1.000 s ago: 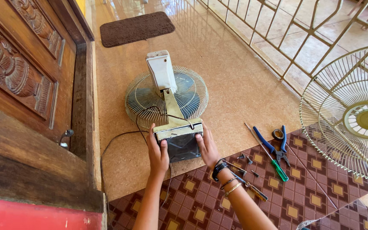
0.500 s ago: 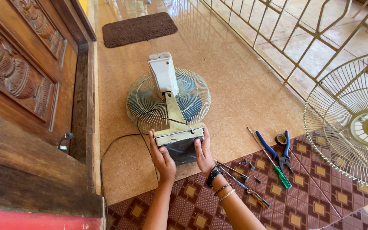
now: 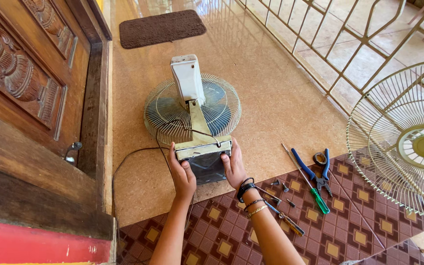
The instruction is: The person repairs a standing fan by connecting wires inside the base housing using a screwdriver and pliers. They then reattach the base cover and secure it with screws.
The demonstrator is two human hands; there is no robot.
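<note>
A desk fan [image 3: 192, 105] lies face down on the tan floor, its round wire grille under a white motor housing and a cream neck. My left hand [image 3: 181, 172] grips the left side of the fan's rectangular base [image 3: 203, 149]. My right hand [image 3: 233, 167], with several bracelets on the wrist, grips the base's right side. The dark underside of the base faces me. A black cord [image 3: 133, 157] loops from the base across the floor to the left.
Blue-handled pliers [image 3: 315, 172], a green-handled screwdriver [image 3: 310, 189], another screwdriver [image 3: 283, 218] and loose screws [image 3: 280, 186] lie on a patterned mat [image 3: 359, 216] to the right. A loose fan grille [image 3: 408, 142] lies far right. There is a carved wooden door [image 3: 30, 78] at left, a doormat [image 3: 162, 28] and railing [image 3: 349, 44] beyond.
Both hands stay on the fan's base. The view has shifted slightly, and the hands sit a little further around the base's sides.
</note>
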